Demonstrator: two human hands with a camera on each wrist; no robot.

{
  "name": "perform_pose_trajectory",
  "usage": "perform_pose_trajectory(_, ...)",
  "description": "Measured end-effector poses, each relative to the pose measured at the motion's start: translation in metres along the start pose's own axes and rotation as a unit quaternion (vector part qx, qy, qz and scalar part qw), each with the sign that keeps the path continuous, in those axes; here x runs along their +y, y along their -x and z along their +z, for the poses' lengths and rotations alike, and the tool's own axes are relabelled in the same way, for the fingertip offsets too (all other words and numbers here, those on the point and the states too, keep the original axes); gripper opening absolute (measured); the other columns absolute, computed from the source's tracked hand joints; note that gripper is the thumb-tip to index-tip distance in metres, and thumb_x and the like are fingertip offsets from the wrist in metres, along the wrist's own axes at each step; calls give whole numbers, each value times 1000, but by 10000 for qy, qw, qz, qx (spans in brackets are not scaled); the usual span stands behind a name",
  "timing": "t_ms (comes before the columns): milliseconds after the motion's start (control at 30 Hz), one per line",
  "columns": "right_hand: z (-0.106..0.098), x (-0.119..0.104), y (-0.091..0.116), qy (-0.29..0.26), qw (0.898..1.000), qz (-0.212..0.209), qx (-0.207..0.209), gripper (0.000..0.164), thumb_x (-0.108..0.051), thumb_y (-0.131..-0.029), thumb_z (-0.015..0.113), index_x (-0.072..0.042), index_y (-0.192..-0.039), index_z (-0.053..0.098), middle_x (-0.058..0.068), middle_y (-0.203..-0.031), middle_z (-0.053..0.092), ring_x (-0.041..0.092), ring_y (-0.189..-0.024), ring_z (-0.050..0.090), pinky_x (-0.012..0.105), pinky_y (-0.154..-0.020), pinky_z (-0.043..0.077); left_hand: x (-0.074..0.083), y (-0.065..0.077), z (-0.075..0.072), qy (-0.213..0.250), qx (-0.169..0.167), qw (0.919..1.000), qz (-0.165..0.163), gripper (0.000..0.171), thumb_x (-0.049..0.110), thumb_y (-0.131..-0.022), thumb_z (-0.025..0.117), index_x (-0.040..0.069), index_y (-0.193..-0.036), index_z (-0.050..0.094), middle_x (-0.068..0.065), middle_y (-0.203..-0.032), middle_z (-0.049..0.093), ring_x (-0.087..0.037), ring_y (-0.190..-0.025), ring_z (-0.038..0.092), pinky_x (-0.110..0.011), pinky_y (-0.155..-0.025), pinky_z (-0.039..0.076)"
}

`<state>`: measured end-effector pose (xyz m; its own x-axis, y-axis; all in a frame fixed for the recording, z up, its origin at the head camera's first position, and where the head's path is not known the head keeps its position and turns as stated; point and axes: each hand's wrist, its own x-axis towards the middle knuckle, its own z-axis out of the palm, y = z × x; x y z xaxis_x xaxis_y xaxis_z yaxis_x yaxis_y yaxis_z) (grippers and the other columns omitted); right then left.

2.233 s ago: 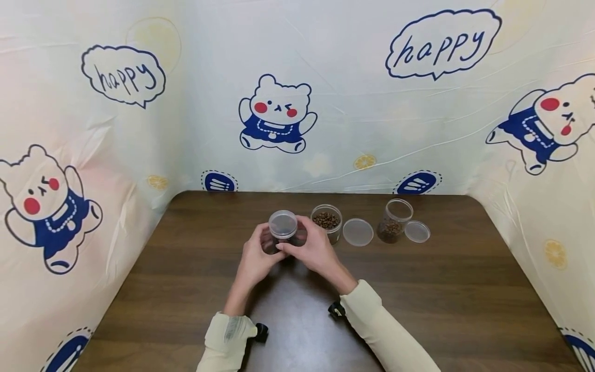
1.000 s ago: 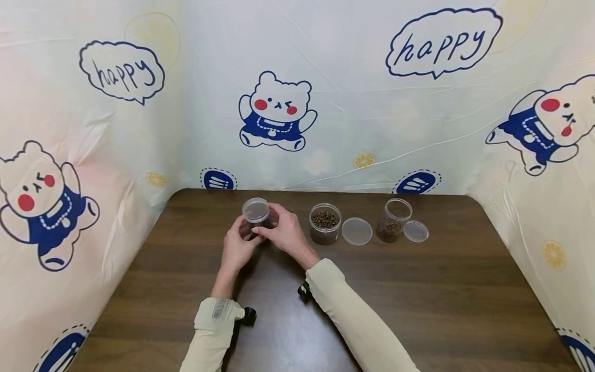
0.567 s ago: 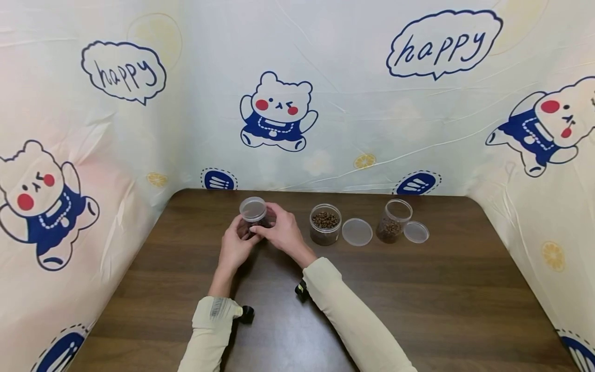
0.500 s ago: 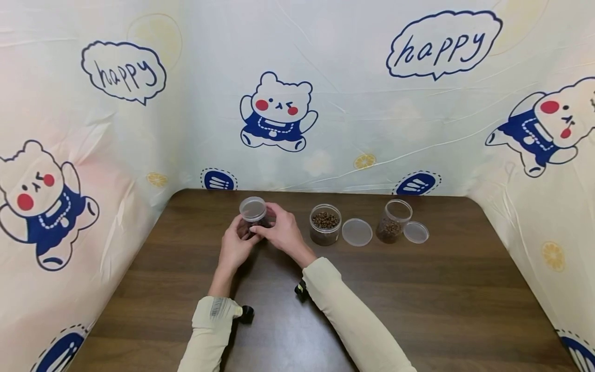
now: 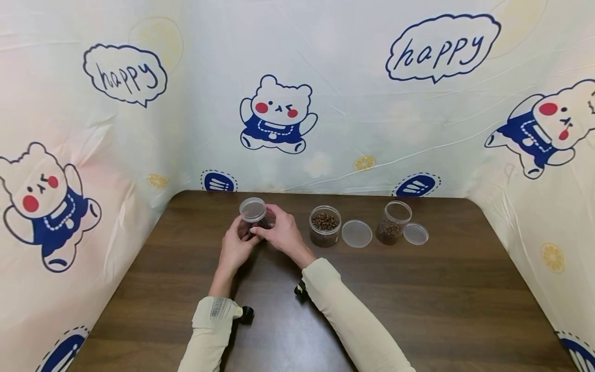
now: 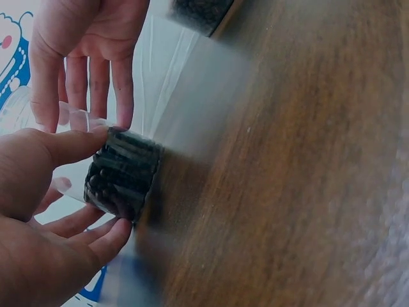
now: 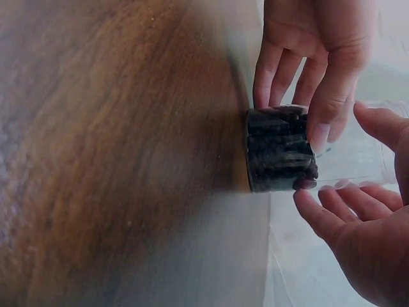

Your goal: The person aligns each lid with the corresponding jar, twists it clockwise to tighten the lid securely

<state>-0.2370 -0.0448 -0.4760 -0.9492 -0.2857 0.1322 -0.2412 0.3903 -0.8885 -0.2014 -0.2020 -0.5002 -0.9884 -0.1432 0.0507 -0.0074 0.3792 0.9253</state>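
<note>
A clear plastic jar with its lid on stands upright at the back left of the table, in the head view. Dark pieces fill its lower part, seen close up through the jar's wall in the left wrist view. My left hand grips it from the left, thumb on the near side. From the right, my right hand holds the same jar, its thumb tip close to the left thumb. In the right wrist view the jar's base is right at the tabletop, with fingers curved around both sides.
To the right stands an open jar of brown beans with a flat lid beside it. Further right are a taller open jar, partly filled, and its smaller lid. A printed cloth hangs behind the wooden table.
Both hands have carried the lidded jar left and slightly back, away from the open jars. Over the last half second the hands and jar have stayed still.
</note>
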Motion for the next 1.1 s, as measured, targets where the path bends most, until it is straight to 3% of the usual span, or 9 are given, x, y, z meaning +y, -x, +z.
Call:
perform_pose_trajectory(800, -7, 0, 6, 202, 9998, -10, -35, 70, -29, -88, 87, -13, -147, 55, 12, -143, 68, 24, -127, 69, 35, -99, 60, -1, 0, 4, -112, -102, 9999, -51, 75, 5, -91, 80, 7, -156, 41, -25, -151, 57, -38, -141, 57, -48, -114, 49)
perform_pose_trajectory(1100, -16, -11, 9, 333, 9994, -128, -45, 76, -32, -89, 87, -11, -151, 50, 12, -145, 65, 25, -131, 66, 37, -98, 60, 8, 4, 4, -341, 195, 9991, -151, 84, 12, -89, 84, 1, -157, 36, -26, -150, 57, -39, -139, 60, -53, -115, 49)
